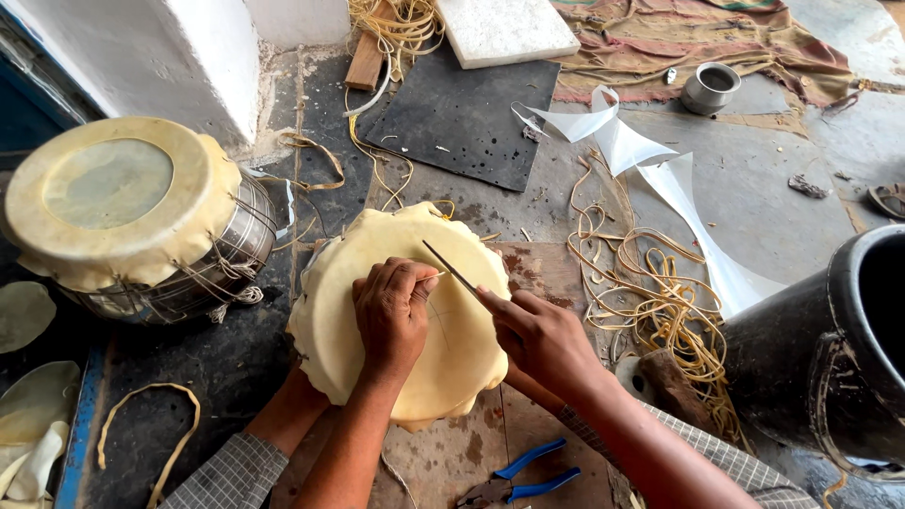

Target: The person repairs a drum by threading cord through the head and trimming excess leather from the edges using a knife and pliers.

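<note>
A round pale hide (330,320) is draped over a drum body that it hides, on a wooden board (452,452) in front of me. My left hand (391,316) rests on the middle of the hide, fingers curled, with thumb and forefinger pinched at the skin. My right hand (542,335) grips a thin metal blade (452,269) whose tip points up and left, just beyond my left fingertips. A limb in chequered cloth (236,467) reaches under the hide's near left edge.
A finished metal drum with a laced skin (132,217) lies at the left. Blue-handled pliers (528,471) lie near me. A tangle of yellow laces (660,302), a big black pot (848,358), white plastic strips (641,160), a black mat (462,113) and a metal cup (709,87) surround the board.
</note>
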